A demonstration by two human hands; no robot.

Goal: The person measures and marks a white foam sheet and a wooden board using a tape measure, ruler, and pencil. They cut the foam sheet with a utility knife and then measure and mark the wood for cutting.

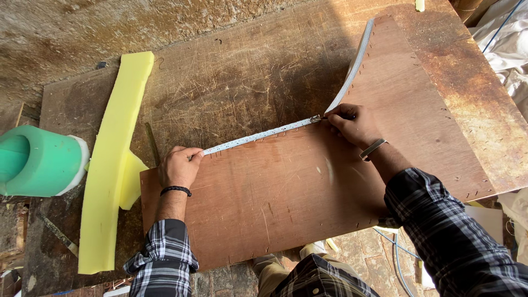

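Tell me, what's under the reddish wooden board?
The reddish board lies on a scratched brown table. Its near edge juts past the table, above the paved floor. The tabletop beneath it is covered.

A yellow foam strip [113, 165] lies beside a green foam roll [41, 160].

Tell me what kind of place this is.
Probably an upholstery or carpentry workshop: a scratched wooden workbench, yellow foam strips, and a plywood panel along whose edge the left hand and right hand stretch a measuring tape.
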